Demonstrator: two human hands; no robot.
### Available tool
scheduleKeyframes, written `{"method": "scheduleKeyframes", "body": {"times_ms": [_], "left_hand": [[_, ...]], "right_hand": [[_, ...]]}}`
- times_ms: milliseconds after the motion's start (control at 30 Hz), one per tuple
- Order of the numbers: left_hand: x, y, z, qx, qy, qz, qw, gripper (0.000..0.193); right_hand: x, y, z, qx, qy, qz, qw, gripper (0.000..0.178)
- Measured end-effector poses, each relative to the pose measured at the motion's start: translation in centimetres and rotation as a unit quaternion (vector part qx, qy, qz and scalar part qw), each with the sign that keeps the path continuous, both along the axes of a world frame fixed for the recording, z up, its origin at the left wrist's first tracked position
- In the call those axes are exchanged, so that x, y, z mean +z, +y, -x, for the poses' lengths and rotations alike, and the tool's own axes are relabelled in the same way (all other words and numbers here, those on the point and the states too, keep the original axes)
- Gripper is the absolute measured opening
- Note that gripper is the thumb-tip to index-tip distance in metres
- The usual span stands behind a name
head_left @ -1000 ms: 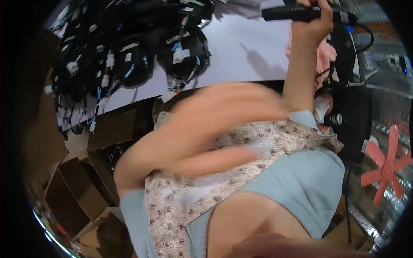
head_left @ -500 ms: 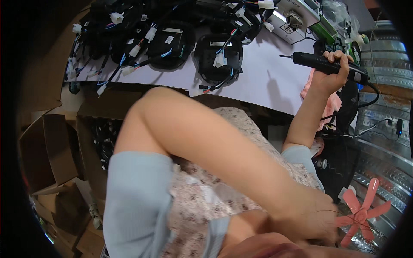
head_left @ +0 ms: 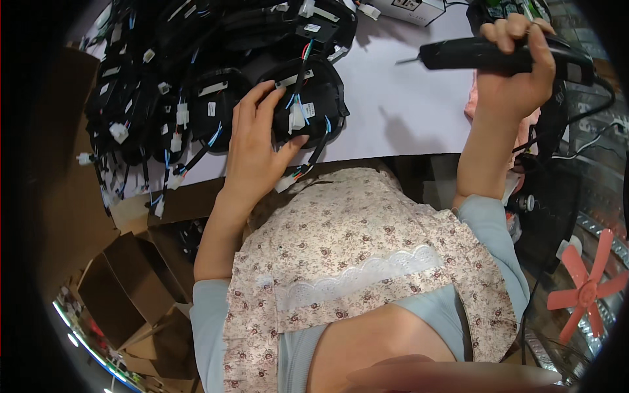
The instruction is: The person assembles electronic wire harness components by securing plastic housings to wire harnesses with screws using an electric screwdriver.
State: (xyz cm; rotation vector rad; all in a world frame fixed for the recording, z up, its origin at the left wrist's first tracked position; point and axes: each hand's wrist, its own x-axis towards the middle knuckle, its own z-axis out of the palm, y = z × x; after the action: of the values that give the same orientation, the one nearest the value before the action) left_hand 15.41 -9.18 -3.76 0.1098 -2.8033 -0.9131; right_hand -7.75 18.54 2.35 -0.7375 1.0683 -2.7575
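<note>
Power screwdriver (head_left: 475,55) clamped in the curled fingers (head_left: 505,37) of the right hand (head_left: 517,88) points its bit (head_left: 409,61) left, raised over a white table (head_left: 386,98). The left hand (head_left: 254,149) rests on the left side of a round black casing (head_left: 325,88), fingers and thumb apart. The casing lies near the table's front edge, a white plug (head_left: 297,118) on it, beside more black casings (head_left: 203,128) at left. Pink cloth (head_left: 471,98) shows on both sides of the right forearm (head_left: 483,154).

The bare left hand (head_left: 254,152) extends forward from the slanting bare left forearm (head_left: 219,230), its fingers (head_left: 267,110) spread and arched, the thumb (head_left: 289,150) apart, while the bare right hand (head_left: 516,86), beyond the bare right forearm (head_left: 486,152), curls its fingers into a grip.
</note>
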Motion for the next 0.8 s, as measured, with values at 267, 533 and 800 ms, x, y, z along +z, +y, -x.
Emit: {"method": "scheduleKeyframes", "body": {"times_ms": [267,533,800], "left_hand": [[-0.6,-0.3,1.4,-0.027,0.031,0.156,0.987,0.059],[-1.8,0.9,1.7,-0.044,0.070,0.078,0.993,0.054],[-2.3,0.9,1.2,-0.023,0.082,0.060,0.995,0.052]], "right_hand": [[-1.0,-2.6,-6.0,0.238,-0.057,-0.359,0.901,0.027],[-6.2,-3.1,-8.5,0.266,-0.118,-0.454,0.842,0.033],[-6.7,-3.1,-8.4,0.278,-0.133,-0.455,0.836,0.029]]}}
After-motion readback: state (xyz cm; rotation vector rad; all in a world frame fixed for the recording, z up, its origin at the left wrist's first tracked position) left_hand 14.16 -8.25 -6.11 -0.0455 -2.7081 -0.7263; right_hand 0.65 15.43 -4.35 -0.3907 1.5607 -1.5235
